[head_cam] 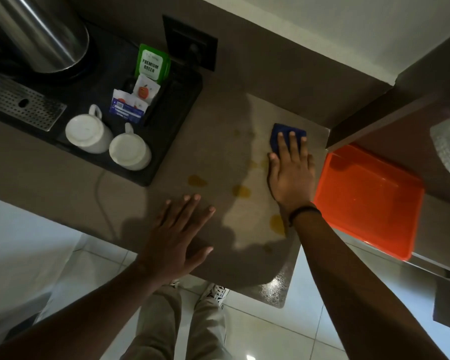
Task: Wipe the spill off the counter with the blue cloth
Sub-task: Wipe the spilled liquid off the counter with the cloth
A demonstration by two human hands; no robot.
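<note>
A folded blue cloth (283,131) lies on the brown counter (213,120) near its right edge. My right hand (291,172) presses flat on top of the cloth, fingers spread, covering most of it. Yellowish spill patches dot the counter: one puddle (196,180) left of centre, another puddle (242,190) in the middle, a third puddle (277,223) beside my right wrist, and faint spots farther back. My left hand (179,229) rests flat on the counter near the front edge, fingers apart, holding nothing.
A black tray (177,120) at the left holds two upturned white mugs (89,131) and tea sachets (151,66). A steel kettle (37,32) stands behind it. An orange plastic tub (369,198) sits below the counter's right edge. A wall socket (190,42) is at the back.
</note>
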